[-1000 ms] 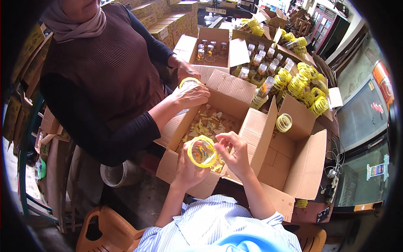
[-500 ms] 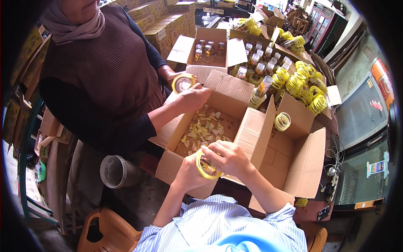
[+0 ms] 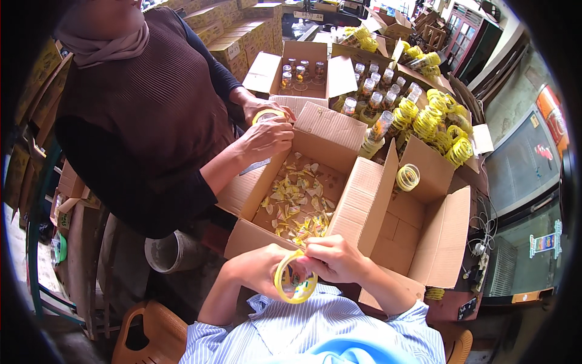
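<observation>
A clear printed plastic cup with a yellow rim [image 3: 296,291] is low in the centre, just in front of my shirt, its open end toward me. My left hand [image 3: 260,272] grips it from the left. My right hand [image 3: 334,261] pinches at the far part of its rim, fingers closed. Just beyond my hands, an open cardboard box [image 3: 357,206] holds scattered yellow-and-white scraps [image 3: 297,188] on its bottom.
Across at left, a co-worker [image 3: 145,103] holds a yellow-rimmed cup [image 3: 265,116]. A second box [image 3: 442,236] at right holds a stack of yellow-rimmed cups [image 3: 407,177]. Behind stand boxes of cups and yellow rings [image 3: 424,124]. A grey bucket [image 3: 162,252] sits lower left.
Both my hands and the cup have moved down, nearer my body, and the cup has tilted. The co-worker's hands have shifted slightly. More scraps show near the box's front.
</observation>
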The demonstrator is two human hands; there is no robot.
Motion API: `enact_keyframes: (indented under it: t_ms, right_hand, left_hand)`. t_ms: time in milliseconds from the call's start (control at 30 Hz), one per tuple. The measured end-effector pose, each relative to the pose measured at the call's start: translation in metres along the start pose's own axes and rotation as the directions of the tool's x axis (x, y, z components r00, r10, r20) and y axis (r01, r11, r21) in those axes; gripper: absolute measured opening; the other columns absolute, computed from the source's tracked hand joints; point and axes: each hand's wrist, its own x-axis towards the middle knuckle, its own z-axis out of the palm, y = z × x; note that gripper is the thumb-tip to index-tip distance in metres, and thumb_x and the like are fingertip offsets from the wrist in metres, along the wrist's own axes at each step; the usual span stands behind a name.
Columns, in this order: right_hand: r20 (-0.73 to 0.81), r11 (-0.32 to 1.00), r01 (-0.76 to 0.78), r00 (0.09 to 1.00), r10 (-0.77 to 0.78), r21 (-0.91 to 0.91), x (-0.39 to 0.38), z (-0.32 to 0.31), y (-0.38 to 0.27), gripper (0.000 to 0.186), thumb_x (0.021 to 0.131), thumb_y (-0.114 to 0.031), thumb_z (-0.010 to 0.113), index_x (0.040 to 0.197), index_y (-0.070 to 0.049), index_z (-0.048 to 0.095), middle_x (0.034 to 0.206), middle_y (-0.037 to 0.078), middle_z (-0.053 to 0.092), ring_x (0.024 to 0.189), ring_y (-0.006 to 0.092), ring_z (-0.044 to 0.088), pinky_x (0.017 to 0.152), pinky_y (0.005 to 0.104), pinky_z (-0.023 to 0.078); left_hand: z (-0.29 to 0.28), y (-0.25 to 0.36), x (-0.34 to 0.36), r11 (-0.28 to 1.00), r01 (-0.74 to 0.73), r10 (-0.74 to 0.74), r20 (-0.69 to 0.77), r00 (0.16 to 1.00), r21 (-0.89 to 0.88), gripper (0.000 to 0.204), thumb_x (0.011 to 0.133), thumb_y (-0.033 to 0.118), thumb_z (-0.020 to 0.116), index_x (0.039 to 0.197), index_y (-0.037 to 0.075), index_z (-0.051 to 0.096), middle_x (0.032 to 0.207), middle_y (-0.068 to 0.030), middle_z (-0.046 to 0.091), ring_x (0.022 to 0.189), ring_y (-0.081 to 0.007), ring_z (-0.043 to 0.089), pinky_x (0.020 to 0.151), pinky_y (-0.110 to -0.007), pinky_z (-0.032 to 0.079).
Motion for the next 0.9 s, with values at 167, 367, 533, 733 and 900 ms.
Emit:
enact_keyframes:
  t_ms: [167, 367, 533, 733, 900]
  right_hand:
    - [-0.17, 0.993, -0.064, 0.982, 0.08, 0.099, -0.006, 0.007, -0.001, 0.015, 0.081, -0.001, 0.06, 0.068, 0.001, 0.054, 0.058, 0.01, 0.05, 0.046, 0.0207, 0.049, 0.042, 0.0301, 0.037]
    - [-0.349, 0.989, -0.132, 0.926, 0.145, 0.061, -0.001, 0.016, 0.007, 0.015, 0.082, 0.0, 0.06, 0.068, 0.002, 0.055, 0.058, 0.009, 0.053, 0.047, 0.017, 0.05, 0.044, 0.0271, 0.037]
    - [-0.371, 0.987, -0.157, 0.917, 0.149, 0.008, 0.003, 0.014, 0.007, 0.017, 0.083, -0.005, 0.061, 0.068, 0.002, 0.055, 0.059, 0.01, 0.052, 0.049, 0.0184, 0.051, 0.045, 0.0283, 0.038]
    - [0.006, 0.888, -0.15, 0.986, 0.169, -0.435, 0.017, -0.008, -0.007, 0.03, 0.085, -0.034, 0.059, 0.08, -0.004, 0.055, 0.073, 0.008, 0.054, 0.065, 0.0222, 0.058, 0.054, 0.0335, 0.045]
    - [0.046, 0.638, 0.037, 0.999, -0.003, -0.769, 0.022, -0.014, -0.007, 0.022, 0.08, -0.028, 0.062, 0.074, -0.009, 0.054, 0.072, 0.003, 0.052, 0.067, 0.0183, 0.057, 0.057, 0.0289, 0.044]
  left_hand:
    - [0.01, -0.006, -0.001, 0.994, -0.099, 0.103, -0.109, 0.989, 0.038, 0.037, 0.062, 0.018, 0.078, 0.092, 0.005, 0.059, 0.085, -0.0067, 0.064, 0.076, -0.02, 0.064, 0.071, -0.029, 0.051]
    - [0.016, -0.019, 0.001, 0.975, -0.079, 0.143, -0.31, 0.94, 0.208, 0.04, 0.056, 0.017, 0.08, 0.09, 0.005, 0.064, 0.081, -0.0071, 0.065, 0.069, -0.0192, 0.064, 0.065, -0.028, 0.051]
    - [0.019, -0.022, 0.004, 0.958, -0.096, 0.197, -0.375, 0.906, 0.272, 0.036, 0.057, 0.016, 0.078, 0.088, 0.008, 0.06, 0.079, -0.0065, 0.062, 0.068, -0.0233, 0.062, 0.065, -0.031, 0.05]
    - [0.008, -0.017, 0.005, 0.97, 0.014, 0.062, -0.305, 0.95, 0.242, 0.046, 0.057, 0.02, 0.079, 0.094, 0.004, 0.057, 0.083, -0.0111, 0.061, 0.073, -0.0274, 0.062, 0.067, -0.032, 0.049]
    - [0.001, -0.006, 0.009, 0.974, -0.042, 0.111, -0.31, 0.944, 0.222, 0.047, 0.06, 0.021, 0.076, 0.098, 0.002, 0.055, 0.085, -0.0101, 0.059, 0.075, -0.0241, 0.06, 0.07, -0.031, 0.049]
